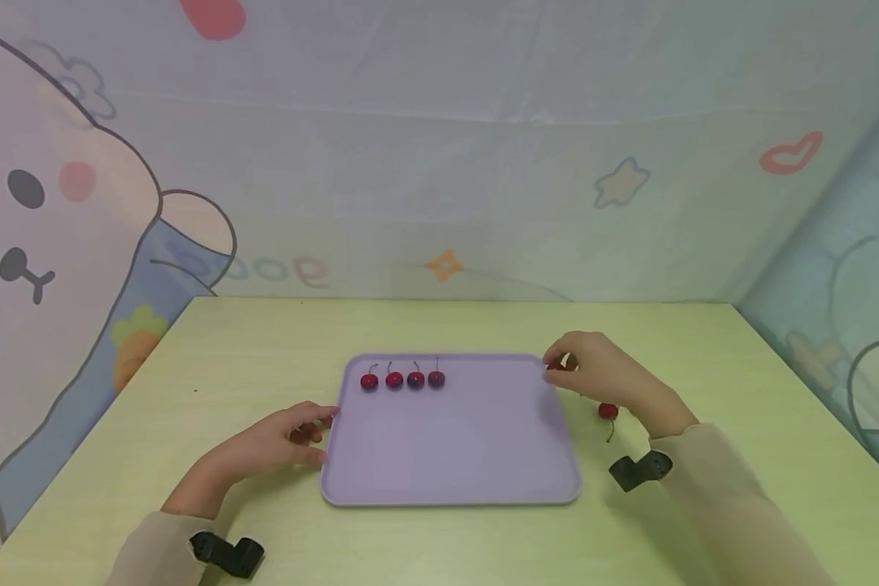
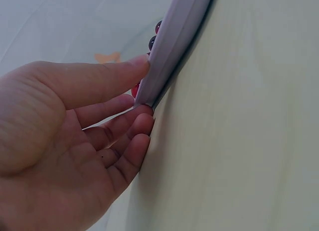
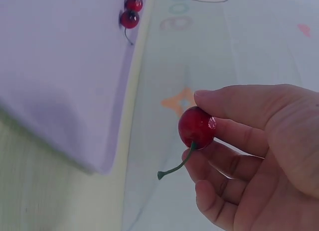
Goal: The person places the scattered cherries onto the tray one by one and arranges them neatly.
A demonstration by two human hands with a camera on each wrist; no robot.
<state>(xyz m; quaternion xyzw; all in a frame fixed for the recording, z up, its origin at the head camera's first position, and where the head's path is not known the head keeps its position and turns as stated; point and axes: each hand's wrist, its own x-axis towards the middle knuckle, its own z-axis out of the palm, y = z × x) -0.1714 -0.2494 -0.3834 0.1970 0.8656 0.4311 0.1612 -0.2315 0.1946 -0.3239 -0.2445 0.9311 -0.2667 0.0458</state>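
Pinching one cherry [image 3: 196,126], our right hand [image 1: 606,373] hovers at the far right corner of the tray [image 1: 454,452], while our left hand [image 1: 267,443], fingers relaxed, touches its left edge. We see four cherries [image 1: 416,380] along its far edge, room between them and its near edge, and another cherry [image 1: 608,412] outside its right edge.

Pale beige sleeves [image 1: 721,496], both arms; small black wrist camera [image 1: 224,554] at each cuff.
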